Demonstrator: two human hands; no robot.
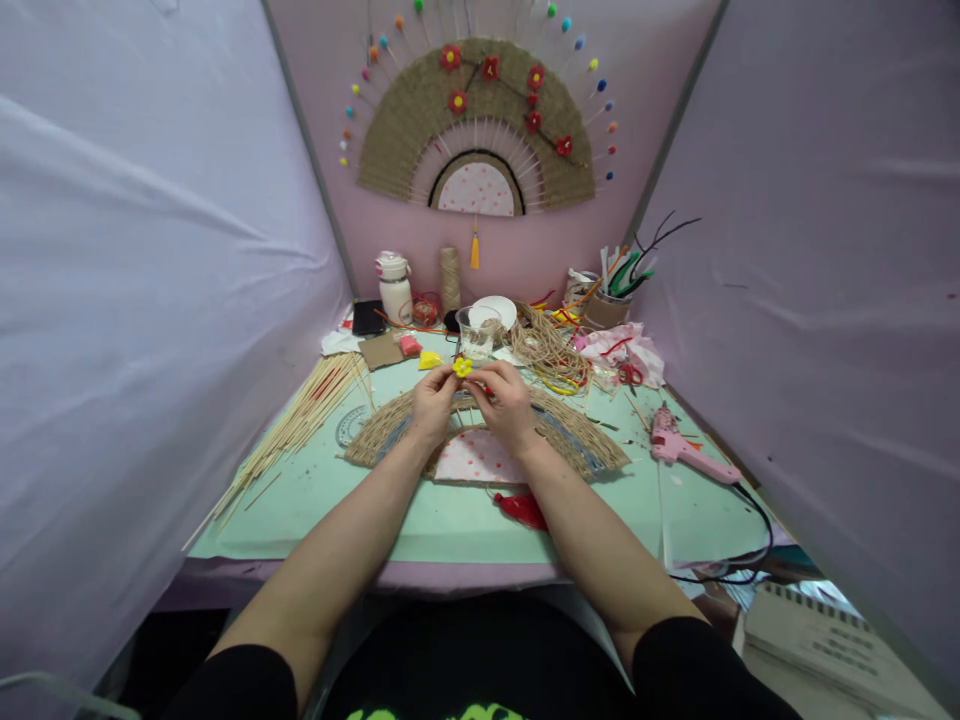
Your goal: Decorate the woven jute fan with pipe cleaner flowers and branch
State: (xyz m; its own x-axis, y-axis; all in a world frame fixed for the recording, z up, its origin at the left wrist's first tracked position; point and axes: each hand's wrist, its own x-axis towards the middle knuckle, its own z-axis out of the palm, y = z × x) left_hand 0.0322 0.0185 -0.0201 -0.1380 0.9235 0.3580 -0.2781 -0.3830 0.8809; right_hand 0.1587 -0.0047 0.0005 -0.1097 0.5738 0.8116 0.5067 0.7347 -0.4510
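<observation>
Between the fingertips of both hands is a small yellow flower (462,368), held above the far part of a woven twine fan (382,428). My left hand (433,402) pinches the flower from the left, and my right hand (506,402) grips it from the right. The fan lies flat on the table, with a blue-grey band and a white half-round centre (474,457) dotted in pink. My hands and forearms cover part of it. A red tassel (523,510) lies below the fan, partly behind my right forearm.
Thin wooden sticks (300,415) spread along the left. At right lies a pink glue gun (690,450) with a black cord. Behind are a white bottle (395,290), a twine spool (449,280), loose twine (551,345) and red scissors (630,374). A finished fan (405,125) hangs on the back wall.
</observation>
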